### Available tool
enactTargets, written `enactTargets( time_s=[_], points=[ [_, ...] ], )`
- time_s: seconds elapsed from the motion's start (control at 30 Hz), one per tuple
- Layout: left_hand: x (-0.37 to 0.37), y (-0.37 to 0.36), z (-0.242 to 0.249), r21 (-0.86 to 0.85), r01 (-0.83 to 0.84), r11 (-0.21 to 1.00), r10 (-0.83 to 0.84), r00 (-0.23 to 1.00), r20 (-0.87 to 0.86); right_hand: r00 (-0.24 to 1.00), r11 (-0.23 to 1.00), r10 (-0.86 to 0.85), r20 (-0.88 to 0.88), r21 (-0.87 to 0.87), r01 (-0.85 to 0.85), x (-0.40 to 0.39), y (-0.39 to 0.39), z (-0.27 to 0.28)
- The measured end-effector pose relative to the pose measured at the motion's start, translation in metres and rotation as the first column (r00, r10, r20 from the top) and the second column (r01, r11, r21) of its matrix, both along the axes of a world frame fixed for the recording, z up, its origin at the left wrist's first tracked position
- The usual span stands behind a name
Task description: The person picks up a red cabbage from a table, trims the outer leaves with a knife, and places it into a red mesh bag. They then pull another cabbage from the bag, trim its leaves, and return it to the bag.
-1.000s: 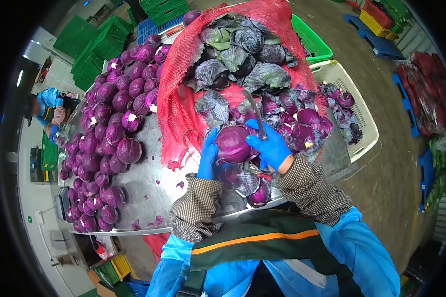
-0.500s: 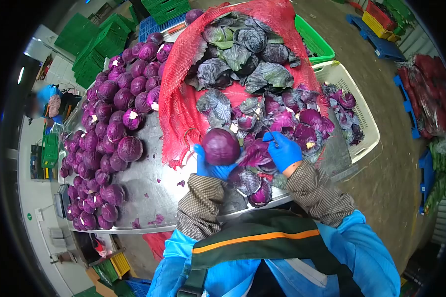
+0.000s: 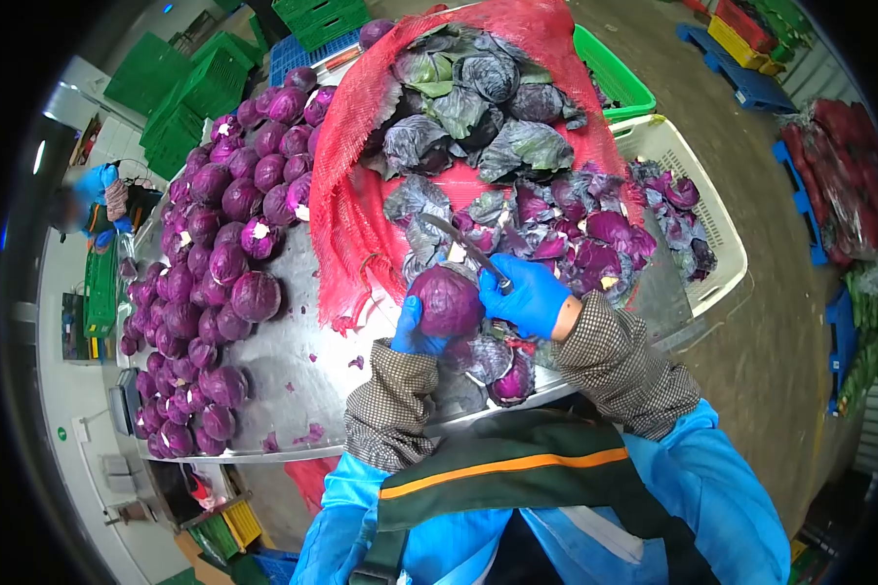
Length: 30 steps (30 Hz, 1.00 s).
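A peeled red cabbage (image 3: 446, 301) rests in my left hand (image 3: 415, 330), whose blue-gloved fingers curl round its left and lower side. My right hand (image 3: 525, 295), gloved too, grips the dark handle of a knife (image 3: 466, 244). Its curved blade points up and left, just above the cabbage. Loose purple cabbage leaves (image 3: 600, 255) lie heaped beyond and to the right of my hands. Farther back, untrimmed cabbages (image 3: 488, 78) with grey-green outer leaves sit on a red mesh sack (image 3: 346, 205). Close below my right hand is another leafy cabbage piece (image 3: 513, 378).
Many trimmed cabbages (image 3: 256, 295) crowd the left of the metal table (image 3: 302, 390). At the right edge, a white crate (image 3: 727, 234) holds leaves, with a green crate (image 3: 619, 78) behind it. Another person (image 3: 98, 195) is at far left. Blue pallets (image 3: 741, 73) stand on the floor.
The cabbage has turned in my left hand and sits slightly lower and to the right. My right hand has moved left, bringing the knife over it.
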<state>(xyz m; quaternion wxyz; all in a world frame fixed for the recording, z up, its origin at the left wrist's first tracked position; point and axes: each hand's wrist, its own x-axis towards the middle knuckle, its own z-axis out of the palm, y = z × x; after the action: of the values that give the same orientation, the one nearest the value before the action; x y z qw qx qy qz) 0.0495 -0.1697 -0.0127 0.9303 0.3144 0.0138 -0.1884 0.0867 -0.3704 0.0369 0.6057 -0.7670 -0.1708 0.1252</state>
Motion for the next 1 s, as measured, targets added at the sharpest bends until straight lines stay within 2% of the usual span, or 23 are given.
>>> enactTargets(
  time_s=[0.07,0.1,0.2,0.23,0.27,0.33,0.37,0.43,0.47,0.5,0.53,0.6,0.63,0.67,0.7,0.73,0.77,0.83,0.87,0.9,0.93,0.97,1.0],
  points=[
    [-0.001,0.004,-0.002,0.016,0.033,0.999,-0.032,0.999,-0.011,0.988,0.992,-0.046,0.146,-0.113,0.063,-0.004,0.004,0.003],
    [-0.002,0.006,-0.004,0.024,0.05,0.998,-0.05,0.999,-0.019,0.991,0.97,-0.039,0.125,-0.234,0.068,-0.005,0.005,0.015],
    [0.0,0.011,-0.014,-0.232,0.191,0.954,-0.187,0.982,0.038,0.964,0.93,-0.182,0.196,-0.284,0.234,0.009,-0.001,-0.017],
    [-0.003,0.007,-0.003,-0.111,0.14,0.984,-0.148,0.986,-0.07,0.956,0.904,-0.213,0.203,-0.329,0.272,0.014,-0.007,-0.013],
    [-0.002,0.004,0.0,-0.288,0.203,0.936,-0.224,0.974,-0.044,0.966,0.883,-0.209,0.155,-0.394,0.254,0.023,-0.015,-0.029],
    [0.008,-0.005,0.013,-0.598,0.314,0.738,-0.353,0.934,0.056,0.937,0.731,-0.336,0.093,-0.602,0.322,0.036,-0.026,-0.05],
    [0.003,-0.014,0.028,-0.366,0.004,0.931,-0.064,0.987,-0.151,0.946,0.791,-0.32,0.048,-0.535,0.295,0.036,-0.029,-0.052],
    [0.009,-0.006,0.017,-0.262,-0.055,0.964,0.002,0.98,-0.199,0.962,0.892,-0.27,-0.045,-0.388,0.232,0.026,-0.03,-0.04],
    [0.011,-0.003,0.013,-0.207,-0.082,0.975,0.034,0.973,-0.226,0.983,0.949,-0.168,-0.076,-0.283,0.14,0.019,-0.028,-0.028],
    [0.011,-0.01,0.033,-0.18,-0.154,0.972,0.072,0.915,-0.396,0.994,0.984,-0.064,-0.094,-0.171,0.047,0.011,-0.022,-0.006],
    [0.012,-0.005,0.027,-0.283,0.044,0.958,-0.123,0.956,-0.266,0.995,0.997,0.04,-0.097,-0.056,-0.045,0.008,-0.016,0.008],
    [0.016,0.01,0.008,-0.392,0.454,0.8,-0.473,0.879,0.052,0.975,0.991,0.131,0.177,-0.063,-0.121,0.01,-0.008,0.011],
    [0.012,-0.016,0.042,0.083,0.266,0.96,-0.259,0.962,-0.087,0.998,0.998,0.03,0.062,0.052,-0.033,0.011,-0.005,0.003],
    [0.007,-0.027,0.054,0.379,0.065,0.923,-0.101,0.992,0.074,0.958,0.958,0.132,-0.256,0.282,-0.057,0.012,-0.009,0.002],
    [0.002,-0.038,0.065,0.65,-0.163,0.742,0.023,0.976,0.218,0.812,0.889,0.221,-0.54,0.455,0.06,0.013,-0.012,0.007],
    [-0.004,-0.032,0.047,0.666,-0.388,0.637,-0.004,0.862,0.507,0.708,0.819,0.318,-0.63,0.559,0.129,0.009,-0.008,-0.003],
    [-0.003,-0.026,0.034,0.68,-0.447,0.581,-0.058,0.81,0.583,0.587,0.747,0.41,-0.699,0.626,0.224,0.005,-0.004,-0.013],
    [0.004,-0.015,0.011,0.677,-0.564,0.473,-0.191,0.684,0.704,0.56,0.779,0.373,-0.74,0.578,0.244,0.0,0.008,-0.044],
    [0.002,-0.011,0.002,0.718,-0.531,0.451,-0.193,0.727,0.659,0.546,0.794,0.354,-0.759,0.553,0.253,-0.002,0.014,-0.06],
    [-0.003,-0.006,-0.007,0.758,-0.492,0.428,-0.193,0.77,0.609,0.601,0.802,0.312,-0.736,0.542,0.249,-0.001,0.022,-0.099],
    [-0.007,-0.003,-0.019,0.794,-0.453,0.406,-0.191,0.807,0.558,0.654,0.811,0.268,-0.708,0.532,0.244,0.001,0.031,-0.085],
    [-0.011,-0.005,-0.043,0.769,-0.437,0.467,-0.016,0.865,0.502,0.632,0.994,0.007,-0.775,0.076,0.082,0.004,0.016,-0.065],
    [-0.013,-0.004,-0.043,0.859,-0.325,0.396,-0.094,0.916,0.39,0.704,0.999,-0.03,-0.71,0.006,0.049,0.002,0.017,-0.059]
  ],
)
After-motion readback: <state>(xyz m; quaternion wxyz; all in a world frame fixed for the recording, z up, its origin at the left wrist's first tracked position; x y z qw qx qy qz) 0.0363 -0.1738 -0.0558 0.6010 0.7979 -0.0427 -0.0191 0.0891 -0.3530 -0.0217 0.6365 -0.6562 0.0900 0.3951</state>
